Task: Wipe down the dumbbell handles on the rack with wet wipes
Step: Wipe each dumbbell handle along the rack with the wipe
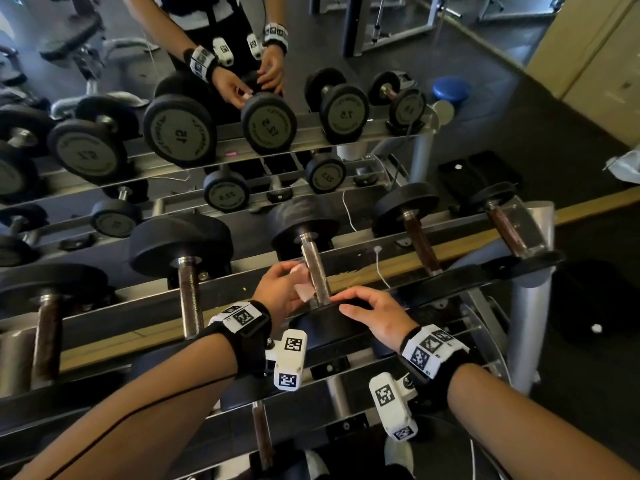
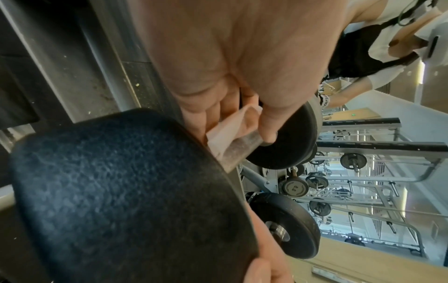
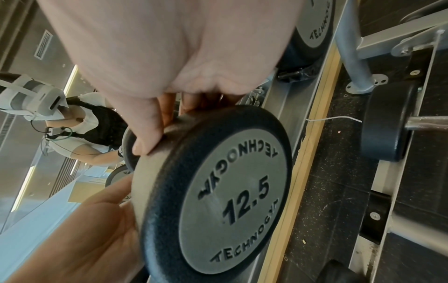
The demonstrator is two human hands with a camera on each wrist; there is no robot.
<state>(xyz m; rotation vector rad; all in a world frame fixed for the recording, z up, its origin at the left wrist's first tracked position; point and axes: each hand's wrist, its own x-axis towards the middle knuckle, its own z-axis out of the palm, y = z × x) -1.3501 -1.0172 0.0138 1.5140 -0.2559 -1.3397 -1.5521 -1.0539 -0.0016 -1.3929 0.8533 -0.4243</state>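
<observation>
Nearest you, your right hand lies over the rim of the near head of the 12.5 dumbbell, thumb and fingers curled round its edge; the right wrist view shows the "12.5" face just below those fingers. Just left of it, your left hand pinches a pale pink wet wipe against the left side of that dumbbell's metal handle; the left wrist view shows the wipe folded between thumb and fingers, touching the handle. The dumbbell lies on the upper rail of the rack, its far head towards the mirror. More dumbbells sit on either side, with rusty brown handles on the right. Beyond, the mirror reflects the rack.
</observation>
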